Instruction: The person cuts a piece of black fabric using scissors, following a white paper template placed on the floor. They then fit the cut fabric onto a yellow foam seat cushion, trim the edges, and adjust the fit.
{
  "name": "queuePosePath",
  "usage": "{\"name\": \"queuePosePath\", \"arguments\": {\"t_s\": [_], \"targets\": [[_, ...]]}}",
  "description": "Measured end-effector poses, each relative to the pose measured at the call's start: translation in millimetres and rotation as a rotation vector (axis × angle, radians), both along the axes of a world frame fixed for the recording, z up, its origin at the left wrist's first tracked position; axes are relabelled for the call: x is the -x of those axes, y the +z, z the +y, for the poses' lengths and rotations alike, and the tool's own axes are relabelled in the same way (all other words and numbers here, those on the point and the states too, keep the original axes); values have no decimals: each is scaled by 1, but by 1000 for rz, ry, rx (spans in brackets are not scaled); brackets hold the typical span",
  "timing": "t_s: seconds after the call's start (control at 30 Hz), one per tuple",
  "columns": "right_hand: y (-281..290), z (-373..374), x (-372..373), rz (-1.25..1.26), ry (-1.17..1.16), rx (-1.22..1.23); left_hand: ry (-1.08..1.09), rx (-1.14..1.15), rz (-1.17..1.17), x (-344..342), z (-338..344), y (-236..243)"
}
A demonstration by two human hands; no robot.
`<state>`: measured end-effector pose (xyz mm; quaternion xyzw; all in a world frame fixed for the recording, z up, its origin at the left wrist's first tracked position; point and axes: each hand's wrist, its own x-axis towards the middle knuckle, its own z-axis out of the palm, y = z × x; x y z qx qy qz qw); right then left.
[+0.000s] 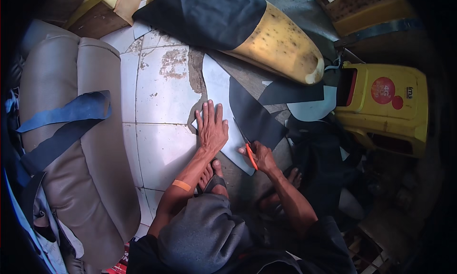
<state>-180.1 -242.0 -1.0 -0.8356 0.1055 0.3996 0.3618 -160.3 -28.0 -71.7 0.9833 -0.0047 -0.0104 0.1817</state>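
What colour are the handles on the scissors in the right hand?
Orange: the scissor handles show in the head view, at the right hand.

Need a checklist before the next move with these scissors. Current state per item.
1. Left hand lying palm-down on the pale, curved-edged sheet: ok.
2. Right hand gripping the scissors with bright orange handles: ok.
3. Slim scissor blades pointing away from the bare-toed left foot in a dark strapped sandal: ok.
4. Left thumb clear of the blades: ok, though the gap looks narrow.
5. Blades open: cannot tell, too small.
6. Smooth black sheet fully separate from the pale one: cannot tell.
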Motion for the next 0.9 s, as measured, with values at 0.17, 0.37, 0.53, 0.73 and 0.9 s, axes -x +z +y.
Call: {"name": "queuePosePath", "arguments": {"t_s": [0.17,0.37,0.53,0.73,0.9], "targets": [[-1,-3,2,-19,11,12,32,227,-138,-13,1,1],[-1,-1,1,-16,13,13,-44,276,-185,-22,9,-1],[-4,-2,1,-1,-1,19,-75,253,-159,-31,12,-2],[-7,-4,3,17,1,3,-156,223,-186,-29,15,-7],[-7,-7,4,3,-13,2,189,447,-311,-63,9,1]]}}
